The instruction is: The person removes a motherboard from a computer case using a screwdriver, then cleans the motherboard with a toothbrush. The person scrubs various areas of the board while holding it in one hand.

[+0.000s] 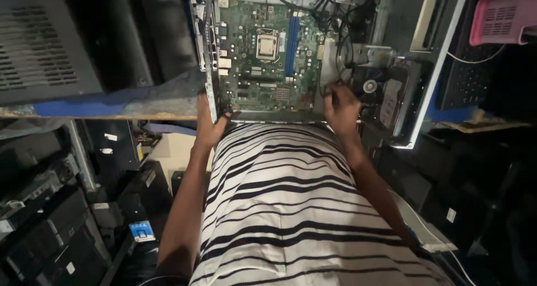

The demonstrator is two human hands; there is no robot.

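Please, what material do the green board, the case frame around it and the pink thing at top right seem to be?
The green board looks like lacquered fibreglass circuit board: glossy green with soldered parts. The case frame seems bare sheet metal, grey with thin folded edges. The pink thing is probably moulded plastic, matte with slotted vents.

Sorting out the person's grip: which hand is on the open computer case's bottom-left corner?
The left hand, gripping the case edge; the right hand is by the cables.

Dim workshop w/ wooden bench (100, 116), stacked dark PC cases (50, 230) below.
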